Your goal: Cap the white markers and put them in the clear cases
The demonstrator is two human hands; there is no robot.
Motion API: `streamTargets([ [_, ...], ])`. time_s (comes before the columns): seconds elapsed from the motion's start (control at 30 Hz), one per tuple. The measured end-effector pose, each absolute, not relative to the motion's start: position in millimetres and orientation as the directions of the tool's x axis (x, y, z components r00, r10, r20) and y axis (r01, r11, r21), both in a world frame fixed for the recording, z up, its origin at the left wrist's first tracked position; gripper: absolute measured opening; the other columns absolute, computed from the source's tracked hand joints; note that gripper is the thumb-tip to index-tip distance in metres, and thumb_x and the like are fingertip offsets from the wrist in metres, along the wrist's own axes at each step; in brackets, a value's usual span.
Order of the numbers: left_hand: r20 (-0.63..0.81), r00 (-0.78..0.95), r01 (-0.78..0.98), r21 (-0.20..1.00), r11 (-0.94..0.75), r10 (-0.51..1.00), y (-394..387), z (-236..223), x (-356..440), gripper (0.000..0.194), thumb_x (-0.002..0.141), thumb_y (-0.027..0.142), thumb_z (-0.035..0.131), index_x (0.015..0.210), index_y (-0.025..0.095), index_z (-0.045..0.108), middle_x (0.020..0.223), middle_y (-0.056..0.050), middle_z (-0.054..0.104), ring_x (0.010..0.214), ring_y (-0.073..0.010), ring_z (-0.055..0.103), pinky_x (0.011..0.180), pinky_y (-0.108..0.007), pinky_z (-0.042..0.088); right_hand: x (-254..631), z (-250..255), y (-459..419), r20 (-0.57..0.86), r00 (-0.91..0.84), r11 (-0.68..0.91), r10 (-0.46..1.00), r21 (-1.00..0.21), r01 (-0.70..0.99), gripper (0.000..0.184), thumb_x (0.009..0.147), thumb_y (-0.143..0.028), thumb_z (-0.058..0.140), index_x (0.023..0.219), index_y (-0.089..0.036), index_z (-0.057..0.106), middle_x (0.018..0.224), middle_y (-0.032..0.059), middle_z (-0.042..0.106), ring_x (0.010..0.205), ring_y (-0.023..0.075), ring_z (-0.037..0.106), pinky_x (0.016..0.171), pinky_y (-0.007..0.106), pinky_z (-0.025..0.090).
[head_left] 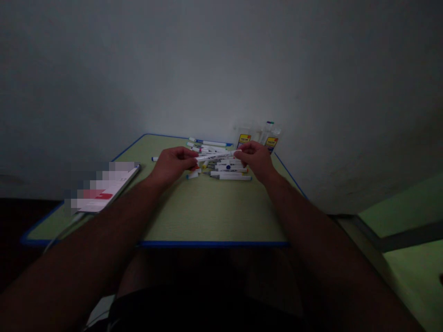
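Observation:
Both of my hands hold one white marker pen (215,156) level above the table, one hand at each end. My left hand (173,165) is closed round its left end. My right hand (255,159) pinches its right end. Under and behind the held pen lies a pile of several white markers (231,171) with coloured caps, and a few more markers (209,143) lie toward the wall. All of this is at the far middle of a pale green table (194,212) with a blue rim.
A phone (104,189) with a lit screen lies at the table's left edge, a cable trailing off it. Clear plastic marker cases (258,137) with yellow labels stand against the wall at the back right. A grey wall closes the far side. Another green surface (408,258) sits at the right.

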State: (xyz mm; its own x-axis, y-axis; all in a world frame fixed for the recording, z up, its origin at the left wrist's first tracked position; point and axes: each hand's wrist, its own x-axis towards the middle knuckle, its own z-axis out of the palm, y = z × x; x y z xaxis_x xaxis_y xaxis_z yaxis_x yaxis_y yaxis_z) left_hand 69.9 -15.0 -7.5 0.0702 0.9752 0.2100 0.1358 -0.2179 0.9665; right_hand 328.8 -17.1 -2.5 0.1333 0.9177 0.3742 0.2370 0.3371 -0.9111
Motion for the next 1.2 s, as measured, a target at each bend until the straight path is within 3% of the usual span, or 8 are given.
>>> streamTargets([
  [0.13,0.220,0.067,0.161,0.960,-0.228,0.973,-14.7,-7.9,70.3,0.017,0.067,0.017,0.079,0.083,0.015,0.075,0.068,-0.004,0.073,0.061,-0.0159,0.067,0.072,-0.033,0.058,328.8,-3.7,-17.0,0.378,0.122,0.343,0.918,-0.909,0.236,0.027,0.063,-0.027,0.084,0.079,-0.019,0.063,0.060,-0.0049,0.063,0.045,0.0073,0.050,0.041,0.021,0.040],
  [0.4,0.278,0.024,0.208,0.938,-0.277,0.960,-14.1,-5.8,70.5,0.020,0.062,0.014,0.081,0.079,0.016,0.071,0.070,-0.001,0.072,0.067,-0.0170,0.069,0.071,-0.033,0.058,329.7,-4.2,-16.8,0.380,0.034,0.374,0.924,-0.920,0.116,0.020,0.072,-0.034,0.078,0.079,-0.018,0.069,0.059,-0.0036,0.063,0.046,0.0073,0.050,0.042,0.021,0.042],
  [0.73,0.297,0.009,0.190,0.937,-0.293,0.955,-14.0,-6.9,69.8,0.022,0.062,0.011,0.079,0.082,0.016,0.072,0.069,0.000,0.070,0.065,-0.0152,0.066,0.070,-0.031,0.055,331.6,-7.6,-15.6,0.399,-0.038,0.399,0.916,-0.902,0.166,0.022,0.065,-0.026,0.078,0.085,-0.019,0.071,0.064,-0.0035,0.067,0.047,0.0082,0.053,0.043,0.023,0.044],
  [1.0,0.302,0.013,0.195,0.934,-0.299,0.953,-12.8,-7.0,69.7,0.021,0.061,0.008,0.080,0.078,0.016,0.072,0.069,0.000,0.071,0.066,-0.0160,0.067,0.070,-0.032,0.056,335.4,-5.3,-19.6,0.389,-0.129,0.410,0.912,-0.871,0.270,0.027,0.071,-0.027,0.076,0.096,-0.018,0.076,0.064,-0.0037,0.063,0.049,0.0082,0.054,0.047,0.023,0.043],
  [1.2,0.288,0.035,0.115,0.950,-0.290,0.957,-11.8,-10.1,69.4,0.017,0.064,0.012,0.080,0.078,0.017,0.070,0.069,-0.001,0.072,0.065,-0.0164,0.069,0.071,-0.032,0.057,333.6,-6.8,-17.2,0.404,-0.146,0.427,0.903,-0.881,0.202,0.025,0.067,-0.025,0.078,0.090,-0.019,0.071,0.063,-0.0052,0.061,0.051,0.0094,0.057,0.048,0.025,0.048],
])
